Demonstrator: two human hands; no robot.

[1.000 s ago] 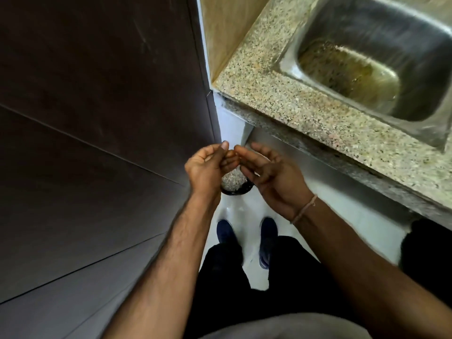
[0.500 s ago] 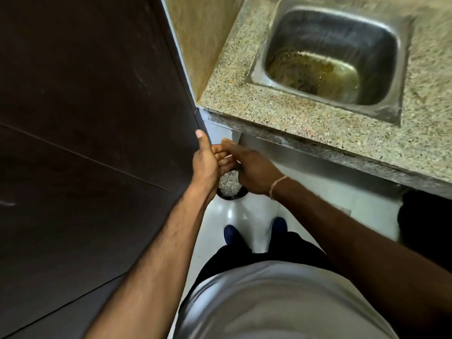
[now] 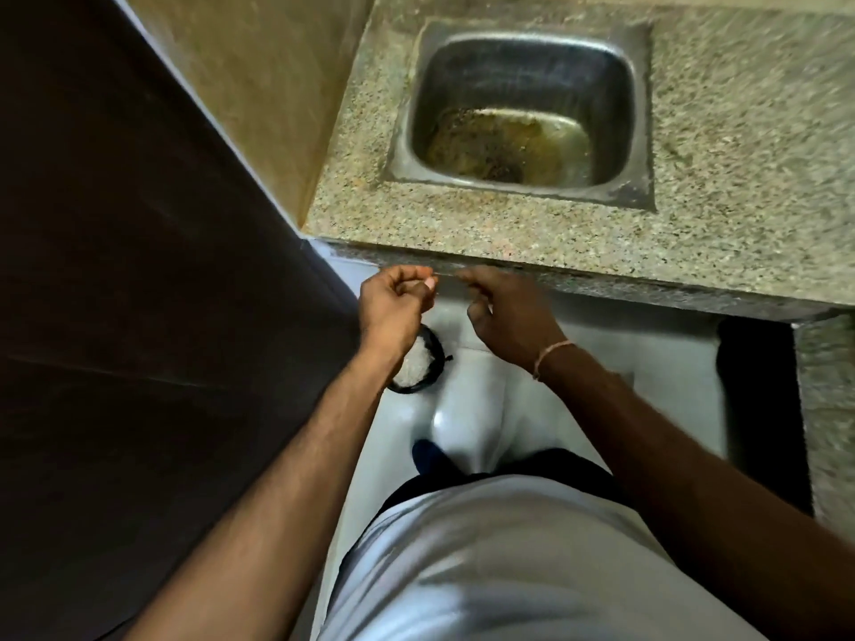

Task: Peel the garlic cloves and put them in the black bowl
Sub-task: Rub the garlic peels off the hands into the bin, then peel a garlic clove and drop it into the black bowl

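While both hands are hovering below the counter [image 3: 532, 233] edge, a black bin [image 3: 428, 363] is sitting on the floor beneath the left wrist.

Seen from the head camera, the left hand [image 3: 393, 303] is curling its fingers, with thumb and forefinger pinching something small and pale (too blurred to say whether it is a garlic clove). The right hand [image 3: 509, 316], wearing a thread band [image 3: 553, 358] at the wrist, is hanging just beside it with fingers loosely bent; I cannot tell whether it is holding anything. The bin, holding pale scraps, is lying partly hidden behind the left forearm. A steel sink [image 3: 523, 113] is sitting sunk into the speckled counter, its bottom stained. The person is standing on a pale floor [image 3: 462, 423], one dark shoe [image 3: 430, 455] showing. No black bowl is showing in view.
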